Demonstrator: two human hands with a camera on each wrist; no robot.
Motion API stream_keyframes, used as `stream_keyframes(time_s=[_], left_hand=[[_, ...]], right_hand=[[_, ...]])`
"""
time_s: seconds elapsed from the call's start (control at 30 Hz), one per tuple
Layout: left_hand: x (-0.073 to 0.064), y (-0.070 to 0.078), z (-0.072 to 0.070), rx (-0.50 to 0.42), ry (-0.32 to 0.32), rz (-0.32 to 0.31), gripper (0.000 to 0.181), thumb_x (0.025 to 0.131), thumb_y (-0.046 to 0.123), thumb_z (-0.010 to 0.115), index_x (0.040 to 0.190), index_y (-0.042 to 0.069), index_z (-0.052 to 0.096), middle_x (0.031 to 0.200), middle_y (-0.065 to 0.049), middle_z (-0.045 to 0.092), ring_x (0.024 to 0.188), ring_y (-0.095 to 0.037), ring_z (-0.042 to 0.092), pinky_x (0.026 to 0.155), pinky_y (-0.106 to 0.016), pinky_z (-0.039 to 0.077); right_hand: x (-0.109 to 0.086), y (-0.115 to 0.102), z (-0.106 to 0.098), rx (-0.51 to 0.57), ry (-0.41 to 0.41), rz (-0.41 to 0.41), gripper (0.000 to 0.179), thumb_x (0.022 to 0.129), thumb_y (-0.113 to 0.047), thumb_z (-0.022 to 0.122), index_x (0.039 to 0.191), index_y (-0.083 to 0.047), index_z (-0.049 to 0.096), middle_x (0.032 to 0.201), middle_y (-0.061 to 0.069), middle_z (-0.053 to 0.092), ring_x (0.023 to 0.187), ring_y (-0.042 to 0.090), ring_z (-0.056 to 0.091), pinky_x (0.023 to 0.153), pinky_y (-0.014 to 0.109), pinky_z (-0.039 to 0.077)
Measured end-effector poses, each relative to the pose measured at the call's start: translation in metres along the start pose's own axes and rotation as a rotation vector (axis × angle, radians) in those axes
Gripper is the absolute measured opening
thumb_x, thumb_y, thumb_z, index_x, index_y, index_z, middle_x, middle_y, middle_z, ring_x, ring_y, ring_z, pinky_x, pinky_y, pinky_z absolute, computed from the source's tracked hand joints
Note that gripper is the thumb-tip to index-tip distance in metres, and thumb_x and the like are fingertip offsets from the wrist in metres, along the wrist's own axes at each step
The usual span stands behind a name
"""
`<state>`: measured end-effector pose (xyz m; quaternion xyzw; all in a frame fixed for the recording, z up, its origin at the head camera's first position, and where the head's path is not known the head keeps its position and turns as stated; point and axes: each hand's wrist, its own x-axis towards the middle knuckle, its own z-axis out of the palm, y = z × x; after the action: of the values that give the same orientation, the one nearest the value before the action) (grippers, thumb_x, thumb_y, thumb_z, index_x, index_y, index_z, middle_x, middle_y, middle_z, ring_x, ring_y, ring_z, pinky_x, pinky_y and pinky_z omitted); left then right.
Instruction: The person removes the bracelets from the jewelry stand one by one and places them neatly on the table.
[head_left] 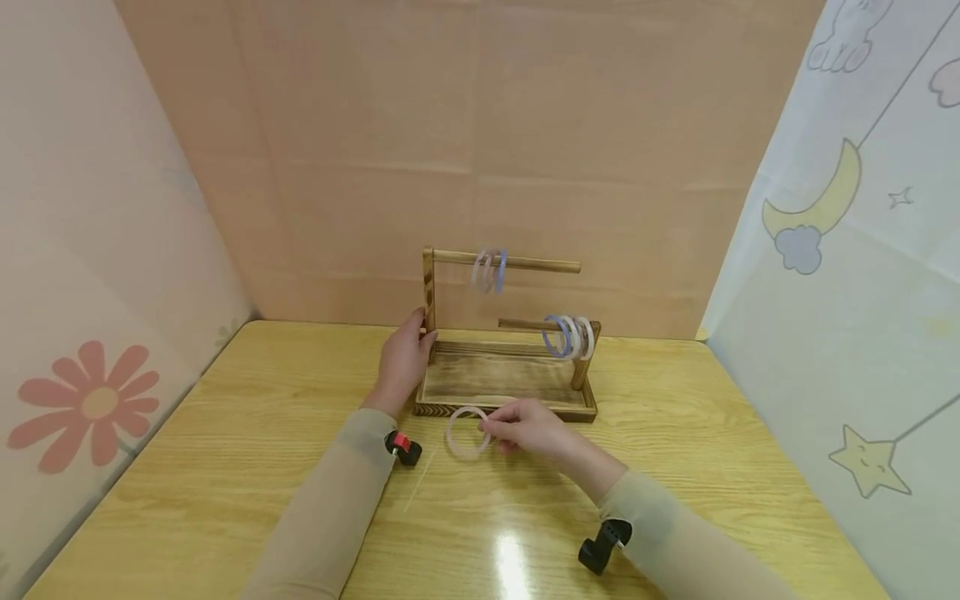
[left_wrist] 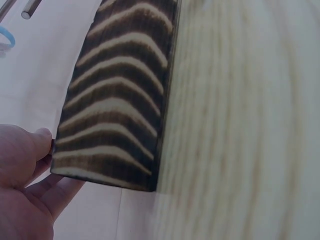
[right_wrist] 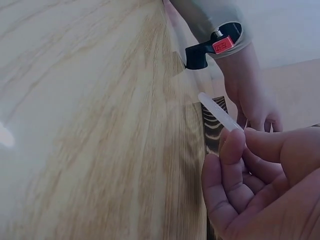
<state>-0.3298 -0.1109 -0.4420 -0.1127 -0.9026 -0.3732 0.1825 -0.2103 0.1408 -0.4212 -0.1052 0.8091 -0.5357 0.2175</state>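
Note:
My right hand (head_left: 528, 429) pinches a whitish bangle (head_left: 452, 442) between thumb and fingers, just in front of a wooden bangle stand (head_left: 510, 410). Edge-on, the bangle (right_wrist: 217, 111) shows past the fingertips in the right wrist view. On the stand's left side, my left hand (head_left: 401, 362) grips the upright post, thumb on one side and fingers on the other. The left wrist view has that hand (left_wrist: 25, 185) against the striped end of the wood. Pale and blue bangles (head_left: 501, 271) hang on the upper bar; blue and white bangles (head_left: 585, 337) hang on the lower bar.
The stand's upper bar (head_left: 551, 265) has its free end to the right, and the lower bar (head_left: 517, 323) has its free end to the left. Behind the wood-grain table (head_left: 660, 450) rises a tan backdrop (head_left: 337, 208). Printed side panels flank it.

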Motion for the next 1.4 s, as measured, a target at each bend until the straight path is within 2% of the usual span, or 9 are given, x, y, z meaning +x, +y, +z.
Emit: stream_keyframes(time_s=[0.33,0.6,0.93,1.4], left_hand=[[0.001,0.000,0.001,-0.001,0.006,-0.007,0.050,0.114,0.016,0.066,0.158,-0.002,0.052,0.137,-0.025,0.071,0.114,-0.040,0.075,0.091,-0.057,0.062],[0.000,0.000,0.001,0.008,0.008,-0.002,0.050,0.114,0.017,0.066,0.158,-0.002,0.052,0.137,-0.025,0.071,0.114,-0.040,0.075,0.091,-0.057,0.062],[-0.002,0.005,-0.003,0.013,0.020,0.015,0.045,0.114,0.019,0.066,0.153,-0.001,0.055,0.135,-0.023,0.072,0.113,-0.039,0.076,0.090,-0.057,0.062],[-0.002,0.004,-0.002,0.017,0.016,0.019,0.047,0.114,0.019,0.065,0.154,-0.003,0.053,0.137,-0.025,0.071,0.115,-0.041,0.075,0.094,-0.058,0.061]], right_hand=[[0.007,0.008,0.001,-0.025,-0.022,0.025,0.025,0.112,-0.018,0.070,0.120,0.002,0.082,0.102,0.006,0.077,0.078,0.016,0.067,0.075,0.032,0.060],[0.011,0.010,0.004,-0.109,0.030,0.030,0.021,0.107,-0.019,0.076,0.117,-0.002,0.084,0.094,0.005,0.078,0.072,0.014,0.067,0.069,0.031,0.060],[0.013,0.009,0.009,-0.162,0.090,0.030,0.016,0.105,-0.019,0.078,0.109,-0.006,0.086,0.084,0.006,0.077,0.060,0.011,0.061,0.061,0.029,0.052],[0.012,0.009,0.014,-0.250,0.120,-0.008,0.012,0.105,-0.018,0.079,0.103,-0.008,0.086,0.082,0.002,0.077,0.060,0.013,0.063,0.058,0.029,0.053]])
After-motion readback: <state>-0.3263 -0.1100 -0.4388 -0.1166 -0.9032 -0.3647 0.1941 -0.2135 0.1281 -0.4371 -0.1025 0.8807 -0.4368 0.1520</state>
